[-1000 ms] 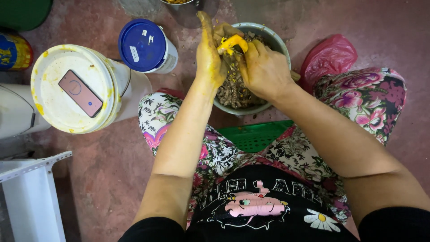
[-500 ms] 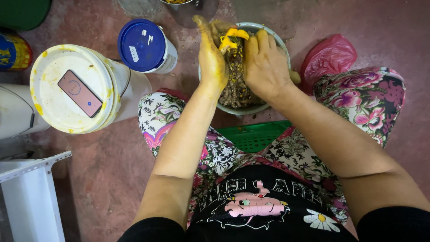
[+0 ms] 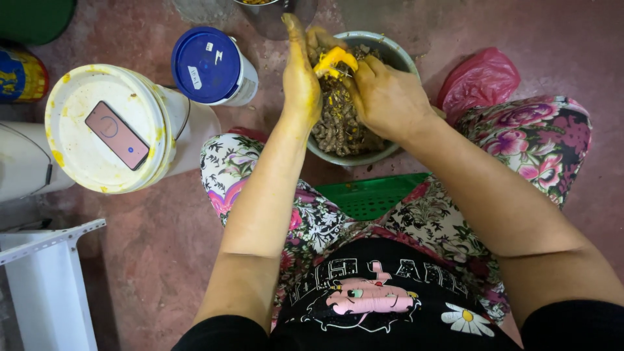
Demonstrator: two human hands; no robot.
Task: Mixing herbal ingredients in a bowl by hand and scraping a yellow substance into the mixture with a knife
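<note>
A grey bowl (image 3: 392, 51) full of brown root pieces (image 3: 338, 127) stands on the floor between my knees. Both hands work above it. My left hand (image 3: 300, 75), stained yellow, is held edge-up and grips a bright yellow peeled root (image 3: 331, 60) together with my right hand (image 3: 383, 97), whose fingers curl over it from the right. Whether a tool is in my right hand is hidden.
A white bucket (image 3: 107, 130) with a phone (image 3: 117, 134) on its lid stands at left, a blue-lidded jar (image 3: 208, 65) behind it. A pink plastic bag (image 3: 480, 81) lies right of the bowl. A green stool (image 3: 367, 195) is under me. A metal pot (image 3: 273, 13) sits beyond.
My right hand, flat over the bowl half a second ago, has curled back onto the yellow root. My left hand stays upright beside it.
</note>
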